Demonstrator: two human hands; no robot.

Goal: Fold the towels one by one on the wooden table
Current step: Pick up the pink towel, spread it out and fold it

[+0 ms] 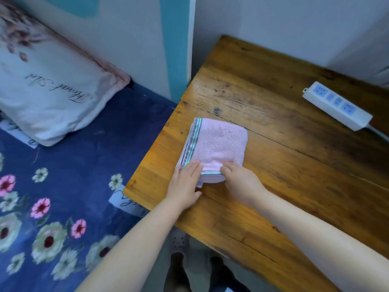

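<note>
A pink towel point(219, 144) with striped green and grey borders lies folded into a small thick square near the left edge of the wooden table point(284, 165). My left hand point(185, 184) rests on its near left corner with straight fingers laid flat over the striped border. My right hand point(240, 182) is at the near edge of the towel, its fingertips curled onto the top layer and the thumb tucked against the fold. No other towel is in view.
A white power strip point(336, 105) lies at the far right of the table, its cable running off to the right. Left of the table is a bed with a dark blue floral sheet point(73, 175) and a white pillow point(52, 91). A wall stands behind the table.
</note>
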